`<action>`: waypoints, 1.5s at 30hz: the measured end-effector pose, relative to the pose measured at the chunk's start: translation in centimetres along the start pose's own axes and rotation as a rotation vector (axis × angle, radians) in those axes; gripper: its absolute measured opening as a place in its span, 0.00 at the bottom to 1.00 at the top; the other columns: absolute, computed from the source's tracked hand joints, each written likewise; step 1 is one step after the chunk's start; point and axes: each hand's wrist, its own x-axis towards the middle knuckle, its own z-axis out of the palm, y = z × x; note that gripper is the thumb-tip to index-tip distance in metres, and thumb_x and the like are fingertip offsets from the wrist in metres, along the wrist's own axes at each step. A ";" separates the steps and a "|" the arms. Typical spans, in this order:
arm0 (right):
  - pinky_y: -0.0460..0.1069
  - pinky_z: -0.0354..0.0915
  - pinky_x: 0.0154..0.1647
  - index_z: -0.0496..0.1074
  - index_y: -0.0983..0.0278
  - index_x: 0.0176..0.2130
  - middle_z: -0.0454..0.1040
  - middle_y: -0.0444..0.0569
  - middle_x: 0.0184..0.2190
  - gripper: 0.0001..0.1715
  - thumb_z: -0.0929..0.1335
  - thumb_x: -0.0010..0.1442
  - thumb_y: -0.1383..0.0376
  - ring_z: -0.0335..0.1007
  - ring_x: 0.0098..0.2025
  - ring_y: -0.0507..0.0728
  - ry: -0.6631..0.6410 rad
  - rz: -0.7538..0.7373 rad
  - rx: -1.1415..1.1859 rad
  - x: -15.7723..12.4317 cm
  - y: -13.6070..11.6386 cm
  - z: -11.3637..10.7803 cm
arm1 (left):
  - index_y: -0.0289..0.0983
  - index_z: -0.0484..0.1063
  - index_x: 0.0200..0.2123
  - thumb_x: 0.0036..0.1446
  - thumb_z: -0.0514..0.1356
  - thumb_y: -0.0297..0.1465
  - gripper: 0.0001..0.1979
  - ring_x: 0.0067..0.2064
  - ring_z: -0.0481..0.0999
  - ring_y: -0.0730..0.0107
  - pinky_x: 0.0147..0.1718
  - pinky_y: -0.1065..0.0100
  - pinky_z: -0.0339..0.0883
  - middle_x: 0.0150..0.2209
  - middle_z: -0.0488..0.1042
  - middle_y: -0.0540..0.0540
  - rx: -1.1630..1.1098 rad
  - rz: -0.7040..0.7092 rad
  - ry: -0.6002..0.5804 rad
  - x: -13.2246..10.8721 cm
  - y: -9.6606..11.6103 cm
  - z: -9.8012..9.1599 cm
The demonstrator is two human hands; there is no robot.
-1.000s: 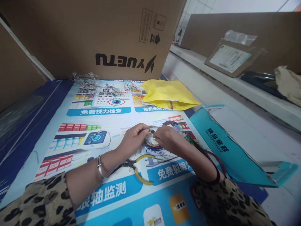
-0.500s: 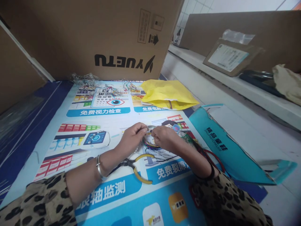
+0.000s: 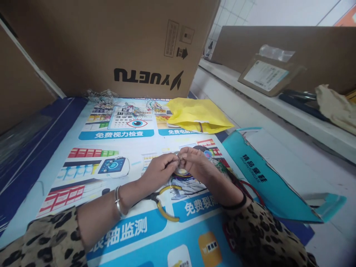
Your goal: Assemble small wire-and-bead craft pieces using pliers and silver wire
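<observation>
My left hand (image 3: 162, 167) and my right hand (image 3: 196, 161) meet fingertip to fingertip over the printed sheet. Both are closed in a pinch; whatever sits between the fingers is too small and covered to name. Just beneath them lies a loose coil of thin coloured wire or cord (image 3: 182, 173), partly hidden by the hands. Pliers with yellow handles (image 3: 167, 213) rest below my left wrist, their jaws hidden under the forearm. Close to the right forearm is a tangle of green and dark strands (image 3: 222, 167), with a red cord (image 3: 254, 191) curving out of it.
A big cardboard box (image 3: 91, 44) closes off the back. Before it lie a yellow pouch (image 3: 200, 113), clear beaded strands (image 3: 101, 95) and small colourful tangles (image 3: 132, 108). At the right stand a turquoise box (image 3: 250, 170) and a white ledge (image 3: 278, 104) carrying packages.
My right hand has turned, its fingers now stretched toward the left fingertips and meeting them. Before, the two hands were slightly apart over the coil. The view has shifted a little.
</observation>
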 end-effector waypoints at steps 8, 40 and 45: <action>0.45 0.58 0.30 0.69 0.64 0.31 0.66 0.41 0.24 0.06 0.69 0.49 0.66 0.60 0.25 0.47 -0.018 -0.031 0.040 0.1 0.4 -0.2 | 0.36 0.68 0.28 0.55 0.50 0.28 0.08 0.31 0.68 0.73 0.33 0.72 0.60 0.27 0.70 0.51 0.003 0.022 -0.024 0.0 0.0 -0.1; 0.45 0.57 0.30 0.73 0.64 0.32 0.69 0.41 0.23 0.05 0.70 0.52 0.64 0.61 0.26 0.47 0.087 -0.249 -0.249 -0.2 0.0 -0.4 | 0.36 0.66 0.27 0.57 0.50 0.31 0.09 0.29 0.65 0.73 0.31 0.71 0.58 0.25 0.66 0.51 -0.125 -0.067 -0.040 0.4 -0.7 0.0; 0.46 0.58 0.32 0.73 0.63 0.32 0.69 0.41 0.24 0.06 0.70 0.52 0.62 0.61 0.27 0.48 0.102 -0.287 -0.324 -0.2 0.2 -0.5 | 0.36 0.69 0.30 0.56 0.51 0.31 0.08 0.25 0.62 0.75 0.27 0.72 0.57 0.21 0.63 0.54 -0.215 -0.119 -0.015 0.6 -1.0 0.1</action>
